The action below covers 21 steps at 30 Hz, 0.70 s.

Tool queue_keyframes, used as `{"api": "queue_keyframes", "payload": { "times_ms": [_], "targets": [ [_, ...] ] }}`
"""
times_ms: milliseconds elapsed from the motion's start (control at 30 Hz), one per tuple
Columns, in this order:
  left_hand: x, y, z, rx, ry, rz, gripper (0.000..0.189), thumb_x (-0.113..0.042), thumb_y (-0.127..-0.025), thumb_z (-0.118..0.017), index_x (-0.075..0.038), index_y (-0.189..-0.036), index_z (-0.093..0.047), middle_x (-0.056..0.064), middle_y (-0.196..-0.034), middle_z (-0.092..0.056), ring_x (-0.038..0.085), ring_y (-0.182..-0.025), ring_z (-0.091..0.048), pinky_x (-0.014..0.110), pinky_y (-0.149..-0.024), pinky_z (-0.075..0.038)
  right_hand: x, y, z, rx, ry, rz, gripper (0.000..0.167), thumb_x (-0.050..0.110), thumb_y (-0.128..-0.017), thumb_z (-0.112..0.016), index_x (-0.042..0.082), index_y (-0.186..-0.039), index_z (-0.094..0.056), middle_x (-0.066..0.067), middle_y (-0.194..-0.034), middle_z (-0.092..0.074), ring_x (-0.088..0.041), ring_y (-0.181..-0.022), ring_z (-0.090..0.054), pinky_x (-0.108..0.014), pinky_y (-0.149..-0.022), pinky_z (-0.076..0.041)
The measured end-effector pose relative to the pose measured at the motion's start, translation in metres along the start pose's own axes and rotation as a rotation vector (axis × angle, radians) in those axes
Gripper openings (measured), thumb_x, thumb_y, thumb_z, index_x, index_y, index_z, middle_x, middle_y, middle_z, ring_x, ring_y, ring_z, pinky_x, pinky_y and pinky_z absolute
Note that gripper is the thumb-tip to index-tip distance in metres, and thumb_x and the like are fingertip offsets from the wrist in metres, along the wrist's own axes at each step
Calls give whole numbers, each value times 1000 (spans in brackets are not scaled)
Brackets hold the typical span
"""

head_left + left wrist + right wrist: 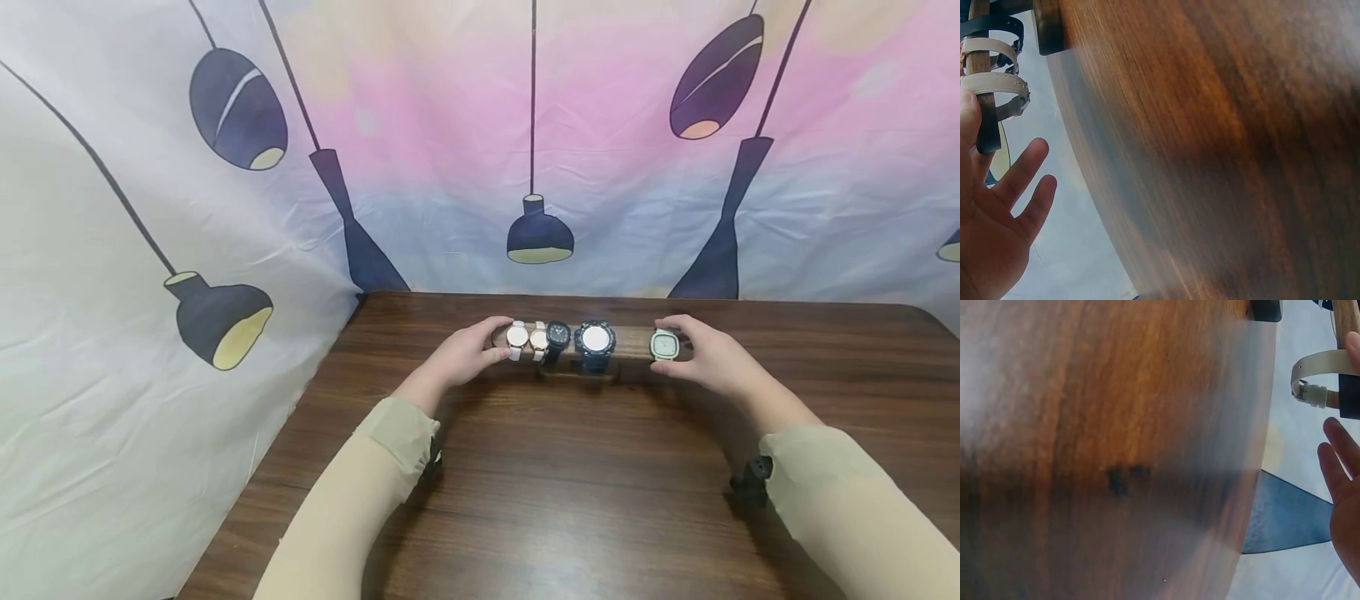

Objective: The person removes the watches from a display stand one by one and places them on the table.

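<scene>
l grip (462, 353) pinching wht watch (517, 334), r grip (712, 358) pinching grn watch (664, 345) on bar (633, 342); dials (558, 334) too sm to read.

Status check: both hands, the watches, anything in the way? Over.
Left hand pinches end white watch. Right hand pinches green watch, opposite end. Three other watches between, all on wooden bar. No obstruction seen.

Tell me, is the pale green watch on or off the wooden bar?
On. The pale green watch sits on the wooden bar; in the right wrist view its strap loops around it near one end.
</scene>
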State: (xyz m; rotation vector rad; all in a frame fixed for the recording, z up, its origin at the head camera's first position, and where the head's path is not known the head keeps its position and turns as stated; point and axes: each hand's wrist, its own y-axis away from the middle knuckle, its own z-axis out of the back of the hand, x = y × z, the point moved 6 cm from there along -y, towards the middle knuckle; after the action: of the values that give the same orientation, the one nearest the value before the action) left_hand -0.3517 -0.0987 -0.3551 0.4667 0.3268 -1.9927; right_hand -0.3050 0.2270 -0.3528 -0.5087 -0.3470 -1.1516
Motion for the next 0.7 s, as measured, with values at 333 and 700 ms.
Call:
{"api": "queue_keyframes", "payload": {
  "times_ms": [333, 700],
  "targets": [
    [0, 0, 0, -1, 0, -2, 54, -39, -92, -58, -25, -141, -41, 4, -130, -54, 21, -115, -52, 40, -94, -40, 1, 2, 1, -43, 24, -13, 70, 41, -79, -74, 4, -132, -48, -19, -122, -56, -37, -106, -55, -53, -84, -42],
    [-2, 0, 1, 2, 6, 4, 54, -38, -92, -58, -24, -141, -41, 4, -131, -54, 21, -116, -51, 40, -95, -40, 1, 6, 2, -100, 64, 45, 67, 41, -78, -75, 3, -129, -52, -19, -124, -55, -37, -107, -54, -54, -85, -41]
  ]
}}
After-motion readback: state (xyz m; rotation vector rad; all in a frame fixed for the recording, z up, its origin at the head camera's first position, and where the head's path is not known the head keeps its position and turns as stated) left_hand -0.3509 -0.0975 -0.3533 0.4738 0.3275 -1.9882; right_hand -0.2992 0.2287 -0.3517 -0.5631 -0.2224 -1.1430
